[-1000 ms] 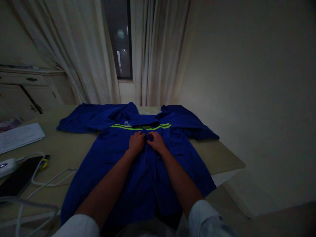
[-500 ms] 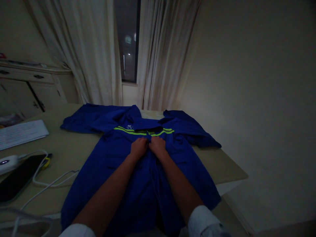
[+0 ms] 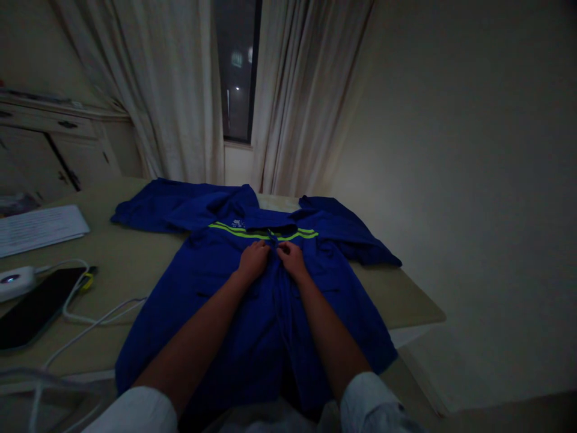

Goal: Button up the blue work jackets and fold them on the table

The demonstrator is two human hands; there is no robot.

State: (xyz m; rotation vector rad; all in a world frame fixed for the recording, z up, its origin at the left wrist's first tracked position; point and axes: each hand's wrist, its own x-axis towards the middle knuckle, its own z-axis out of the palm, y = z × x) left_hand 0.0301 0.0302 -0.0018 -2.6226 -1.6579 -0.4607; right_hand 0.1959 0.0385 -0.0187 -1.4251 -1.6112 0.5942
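Observation:
A blue work jacket with two yellow-green stripes across the chest lies spread on the table, front side up, collar at the far side and both sleeves out sideways. At its front opening, just below the stripes, my left hand is closed on the left edge of the jacket. My right hand pinches the jacket's other front edge close beside it, thumb and fingers curled together. Below my hands the front edges run down side by side and part near the hem. The fingertips are partly hidden in the dim light.
On the table at the left lie a dark phone, a white device, a white cable and some printed paper. Curtains hang behind the table. A wall stands at the right, a cabinet at the far left.
The fingers of my right hand have loosened from a fist into a pinch, a little apart from my left hand. The view has tilted slightly, and the jacket stays in place.

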